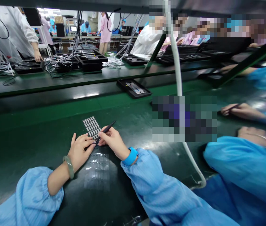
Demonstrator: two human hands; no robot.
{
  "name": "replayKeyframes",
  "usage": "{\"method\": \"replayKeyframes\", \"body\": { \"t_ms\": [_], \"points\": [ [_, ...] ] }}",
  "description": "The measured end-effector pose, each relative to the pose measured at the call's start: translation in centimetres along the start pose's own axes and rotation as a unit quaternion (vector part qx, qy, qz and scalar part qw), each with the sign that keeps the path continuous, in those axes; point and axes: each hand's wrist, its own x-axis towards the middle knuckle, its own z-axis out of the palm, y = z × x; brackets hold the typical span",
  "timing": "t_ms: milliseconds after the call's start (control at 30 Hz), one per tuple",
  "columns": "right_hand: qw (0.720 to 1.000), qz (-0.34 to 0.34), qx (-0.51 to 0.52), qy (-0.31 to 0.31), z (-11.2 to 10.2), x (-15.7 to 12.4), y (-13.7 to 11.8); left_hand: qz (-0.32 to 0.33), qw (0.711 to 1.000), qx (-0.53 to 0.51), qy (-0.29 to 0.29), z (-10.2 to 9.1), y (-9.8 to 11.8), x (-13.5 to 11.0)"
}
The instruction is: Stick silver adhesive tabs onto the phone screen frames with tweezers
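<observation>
My right hand [112,141] grips black tweezers [105,130], their tip pointing down-left at my left fingertips. My left hand [79,150] is pinched at that tip, on something too small to make out. Just beyond both hands lies a small sheet of grey sticker squares [91,126] on the green bench mat [40,138]. A clear plastic film [98,166] lies flat on the mat under my wrists. A jade bangle is on my left wrist and a blue band on my right.
A black tray [134,88] with a part in it sits on the dark conveyor strip beyond. A white hose [178,78] hangs down at the right. A neighbour's blue sleeve [246,163] and hand [238,110] are close on the right. More black trays, cables and workers line the far side.
</observation>
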Motion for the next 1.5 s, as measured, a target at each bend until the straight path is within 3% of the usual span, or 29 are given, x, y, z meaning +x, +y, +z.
{"method": "replayKeyframes", "body": {
  "t_ms": [433, 800, 1067, 1233, 1500],
  "points": [
    [0.997, 0.046, 0.058, -0.019, -0.1, 0.2, 0.3, 0.046, 0.998, 0.030, 0.004, 0.6, -0.7, -0.4],
    [0.988, 0.054, 0.140, -0.038, -0.8, 0.8, 0.0, 0.024, 0.998, 0.046, -0.028, 0.7, -0.5, -0.3],
    [0.985, 0.009, 0.166, -0.047, -0.5, 0.3, -0.4, 0.000, 0.996, -0.077, 0.055, 0.3, -0.5, 0.0],
    [0.990, -0.021, 0.125, -0.066, -0.2, 0.0, -0.3, -0.023, 0.979, -0.193, 0.063, -0.3, -0.6, 0.4],
    [0.994, -0.050, 0.067, -0.074, 0.1, -0.5, -0.3, -0.034, 0.972, -0.225, 0.059, -0.8, -0.4, 0.5]
  ]
}}
